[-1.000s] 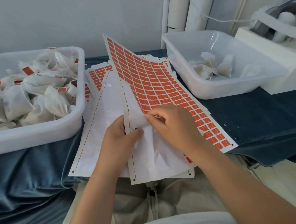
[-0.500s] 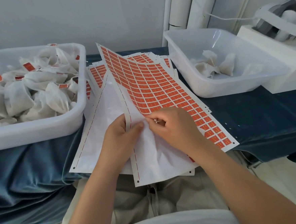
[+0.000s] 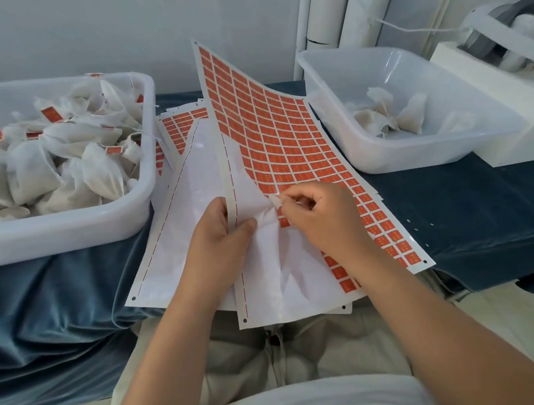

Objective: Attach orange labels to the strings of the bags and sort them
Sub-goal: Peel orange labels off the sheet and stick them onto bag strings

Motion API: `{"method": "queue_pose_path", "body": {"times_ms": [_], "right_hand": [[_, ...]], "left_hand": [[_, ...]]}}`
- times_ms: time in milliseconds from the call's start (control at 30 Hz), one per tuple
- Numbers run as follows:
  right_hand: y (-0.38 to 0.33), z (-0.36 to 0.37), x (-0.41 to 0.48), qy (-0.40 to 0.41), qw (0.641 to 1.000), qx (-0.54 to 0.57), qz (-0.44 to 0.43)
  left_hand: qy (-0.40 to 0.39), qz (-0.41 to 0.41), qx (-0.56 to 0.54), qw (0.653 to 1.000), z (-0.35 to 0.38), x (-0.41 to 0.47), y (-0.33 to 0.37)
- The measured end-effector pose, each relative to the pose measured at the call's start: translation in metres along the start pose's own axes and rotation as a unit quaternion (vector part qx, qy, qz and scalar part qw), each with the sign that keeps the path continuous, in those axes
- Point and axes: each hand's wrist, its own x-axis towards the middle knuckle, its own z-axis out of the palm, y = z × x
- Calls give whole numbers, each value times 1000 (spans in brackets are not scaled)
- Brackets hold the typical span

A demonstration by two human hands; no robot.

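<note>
Label sheet (image 3: 273, 132) lies on the blue-draped table between the two tubs, its far end curled up. My left hand (image 3: 220, 237) grips its left edge, thumb pressed on top. My right hand (image 3: 320, 217) pinches fingertips together where the orange rows begin; label or string, too small to tell. Best to hold the backing taut and peel low from one corner. Unlabelled bags (image 3: 382, 112) wait in the right tub (image 3: 414, 157).

soft, even daylight — faint shadows, mild glare on the glossy sheet (image 3: 274, 145); wide-angle bending at edges.
</note>
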Motion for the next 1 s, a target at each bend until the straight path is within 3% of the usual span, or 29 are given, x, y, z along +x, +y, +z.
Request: {"method": "queue_pose_path", "body": {"times_ms": [167,333,400,467,533,600,667,733,900,1000], "right_hand": [[-4,-10,4,36,991,58,114],[-8,-33,10,79,948,193,239],[-13,-40,9,82,939,220,251],[-19,-42,8,73,934,240,253],[-28,-40,5,57,929,265,253],[-37,-36,2,52,925,283,249],[-47,-29,-3,58,923,293,242],[-52,-20,-8,60,931,278,231],[-55,-9,-15,26,940,264,213],[-50,-16,-8,-13,930,293,222]], "left_hand": [[48,-9,-35,998,-3,2,-2],[102,29,-23,994,-15,9,-4],[115,38,48,991,-17,11,-4],[159,67,171,970,-16,9,-2],[196,125,215,949,-13,2,3],[159,137,131,969,-9,-4,11],[59,87,-7,994,-3,-11,23],[-1,44,-99,994,3,-17,31],[22,-27,-195,980,9,-20,29],[55,-23,-208,976,3,-17,26]]}}
